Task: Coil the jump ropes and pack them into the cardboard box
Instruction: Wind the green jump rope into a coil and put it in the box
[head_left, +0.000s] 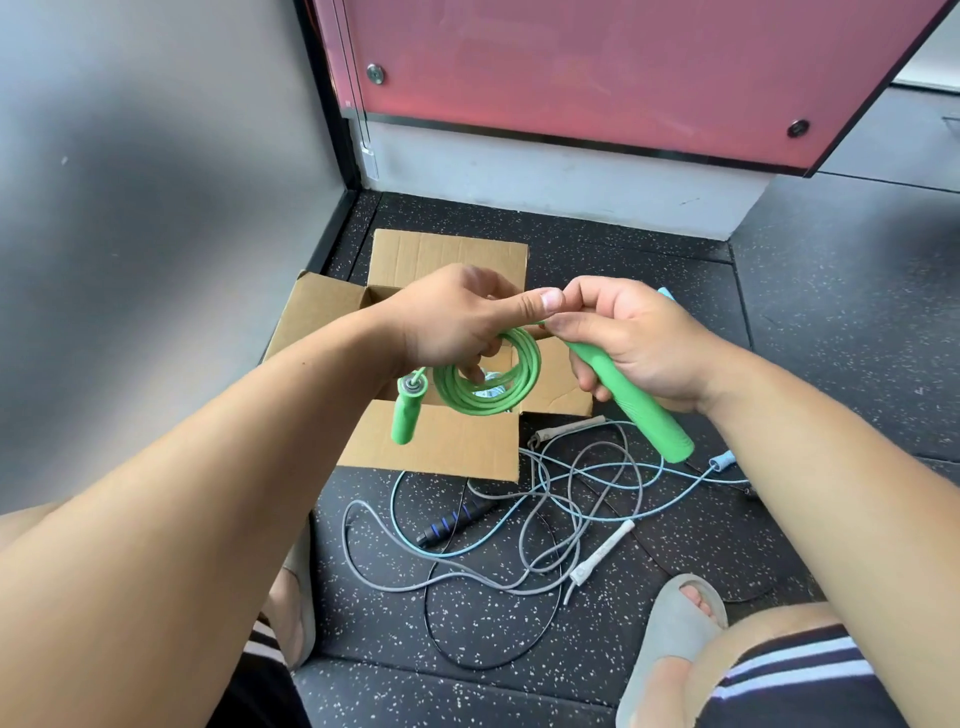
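Note:
A green jump rope (485, 376) hangs coiled in several loops above the open cardboard box (441, 441). My left hand (452, 317) grips the top of the coil, and one green handle (408, 410) dangles below it. My right hand (634, 343) holds the other green handle (649, 410) and pinches the rope end against my left thumb. Inside the box, something pale blue shows through the coil; I cannot tell what it is. Loose ropes lie tangled on the floor: a grey rope (540, 519), a light blue rope (613, 514) and a black rope (457, 649).
The box stands on dark speckled floor near a grey wall on the left and a red panel (597, 67) behind. A black and blue handle (457, 519) and white handles (602, 556) lie among the ropes. My sandalled feet (670, 644) sit near the tangle.

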